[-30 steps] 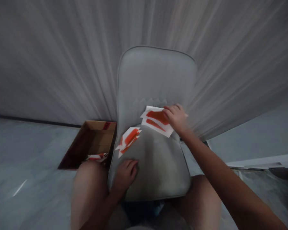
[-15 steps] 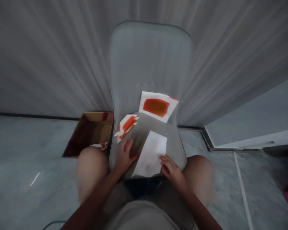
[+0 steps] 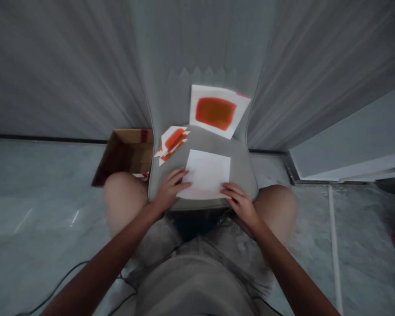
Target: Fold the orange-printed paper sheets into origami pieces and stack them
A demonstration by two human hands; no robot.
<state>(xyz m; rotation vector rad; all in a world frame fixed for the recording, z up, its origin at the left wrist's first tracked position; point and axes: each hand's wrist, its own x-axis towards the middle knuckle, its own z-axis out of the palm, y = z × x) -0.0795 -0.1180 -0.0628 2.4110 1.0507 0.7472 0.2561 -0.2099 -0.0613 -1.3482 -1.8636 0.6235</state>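
Note:
A white sheet of paper [image 3: 208, 174] lies on the grey chair seat in front of me, its blank side up. My left hand [image 3: 171, 189] rests at the sheet's left edge, fingers spread, with the thumb over its lower left corner. At the right edge, the fingers of my right hand [image 3: 242, 202] are stretched out and touch the paper near its lower right corner. Farther back, a white sheet with an orange-brown printed patch [image 3: 215, 113] leans against the chair back. Several folded orange and white paper pieces [image 3: 174, 142] sit to the left on the seat.
The grey chair [image 3: 166, 105] stands between my knees, its back against a grey curtain [image 3: 69, 66]. An open cardboard box [image 3: 131, 136] with some paper inside is on the floor at left. A dark cable [image 3: 64, 281] runs along the floor at lower left.
The white sheet has turned from slanted to nearly square with the seat. My left hand has come onto its left edge; my right hand stays at the right edge. The view has tilted down.

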